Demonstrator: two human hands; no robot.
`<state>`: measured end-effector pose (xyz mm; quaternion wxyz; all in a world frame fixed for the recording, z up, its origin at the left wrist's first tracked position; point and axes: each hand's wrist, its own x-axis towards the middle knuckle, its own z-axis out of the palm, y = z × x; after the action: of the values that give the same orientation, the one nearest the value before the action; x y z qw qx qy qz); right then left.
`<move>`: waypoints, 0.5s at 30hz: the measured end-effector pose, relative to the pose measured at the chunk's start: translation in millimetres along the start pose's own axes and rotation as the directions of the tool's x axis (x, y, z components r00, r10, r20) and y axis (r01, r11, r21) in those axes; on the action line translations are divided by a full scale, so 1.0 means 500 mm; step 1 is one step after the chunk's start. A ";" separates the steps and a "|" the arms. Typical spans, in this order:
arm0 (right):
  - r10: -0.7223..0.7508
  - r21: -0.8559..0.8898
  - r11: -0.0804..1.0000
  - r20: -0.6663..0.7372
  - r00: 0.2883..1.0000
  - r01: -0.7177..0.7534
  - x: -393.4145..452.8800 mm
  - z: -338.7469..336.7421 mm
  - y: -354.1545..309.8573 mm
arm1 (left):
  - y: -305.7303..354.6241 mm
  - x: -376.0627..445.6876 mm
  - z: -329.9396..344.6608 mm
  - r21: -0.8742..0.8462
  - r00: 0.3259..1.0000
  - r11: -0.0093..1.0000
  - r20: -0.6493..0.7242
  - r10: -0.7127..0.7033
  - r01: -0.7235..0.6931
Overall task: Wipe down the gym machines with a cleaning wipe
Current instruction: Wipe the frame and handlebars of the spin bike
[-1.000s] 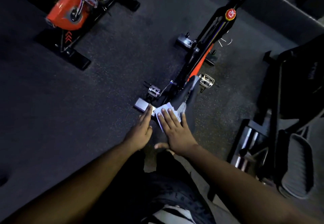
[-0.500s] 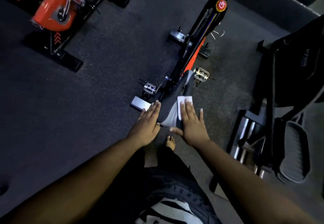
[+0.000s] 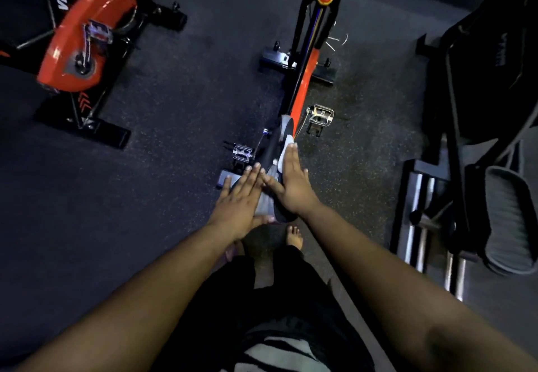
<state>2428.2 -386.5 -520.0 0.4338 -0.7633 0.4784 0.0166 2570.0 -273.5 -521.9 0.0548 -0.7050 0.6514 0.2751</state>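
Note:
A black and orange exercise bike (image 3: 302, 86) stands right in front of me, seen from above. Its dark saddle (image 3: 269, 200) lies under both my hands. My right hand (image 3: 291, 179) lies flat with straight fingers and presses a white cleaning wipe (image 3: 286, 146) onto the narrow front part of the saddle; only the wipe's front edge shows past my fingertips. My left hand (image 3: 240, 200) rests flat and open on the saddle's left side, beside the right hand.
A second orange bike (image 3: 84, 39) stands at the upper left. A black elliptical machine (image 3: 495, 109) with a large foot pedal (image 3: 508, 220) fills the right side. The bike's pedals (image 3: 320, 114) stick out both sides. My bare feet (image 3: 294, 236) stand on dark rubber flooring (image 3: 174, 109).
My right hand has slid the wipe forward along the saddle, from its rear left part to its narrow front. My left hand has shifted a little onto the saddle's left side.

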 end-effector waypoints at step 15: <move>-0.018 -0.097 0.995 -0.025 1.000 0.016 0.082 -0.061 -0.022 | 0.004 0.025 -0.040 -0.027 0.987 0.999 0.156 -0.029 0.033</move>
<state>2446.7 -434.9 -512.0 0.3902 -0.7877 0.4760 0.0264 2574.4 -293.5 -510.3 0.0994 -0.6922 0.6299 0.3378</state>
